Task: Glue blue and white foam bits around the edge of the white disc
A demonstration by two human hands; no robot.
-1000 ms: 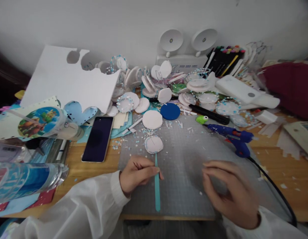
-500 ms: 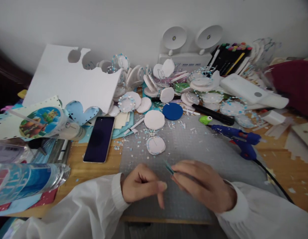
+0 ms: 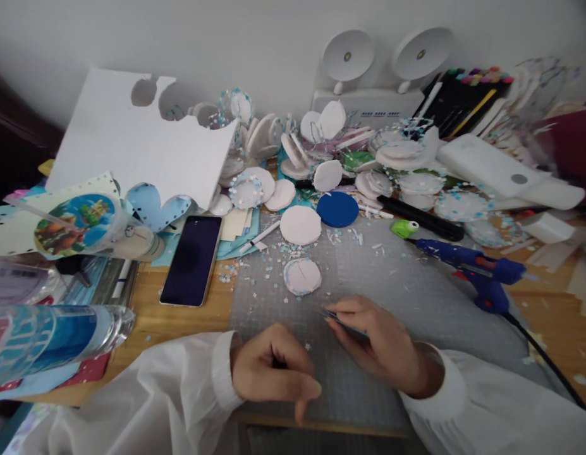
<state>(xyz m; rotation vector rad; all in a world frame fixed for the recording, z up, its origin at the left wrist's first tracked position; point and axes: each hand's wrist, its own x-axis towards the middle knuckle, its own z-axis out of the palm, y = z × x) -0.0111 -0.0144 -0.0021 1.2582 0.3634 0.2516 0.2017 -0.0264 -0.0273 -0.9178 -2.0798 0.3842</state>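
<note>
My right hand is closed around slim tweezers, whose points reach left over the grey cutting mat. Lower on the mat, my left hand is curled with its thumb against the fingers; anything inside is hidden. A tiny white star shows just above that thumb. Beyond both hands lies a white foam disc with pale blue and white bits around its rim. Behind it are a plain white disc and a blue round disc.
A blue glue gun with a black cord lies at right, near a green punch. On the left are a phone, a plastic bottle and a lidded cup. Decorated discs pile up behind, beside a notched white board.
The view has shifted slightly. My right hand has turned, with the tweezers now lying flatter along its fingers. The left hand remains curled, slightly lower, and a white star now shows above its thumb.
</note>
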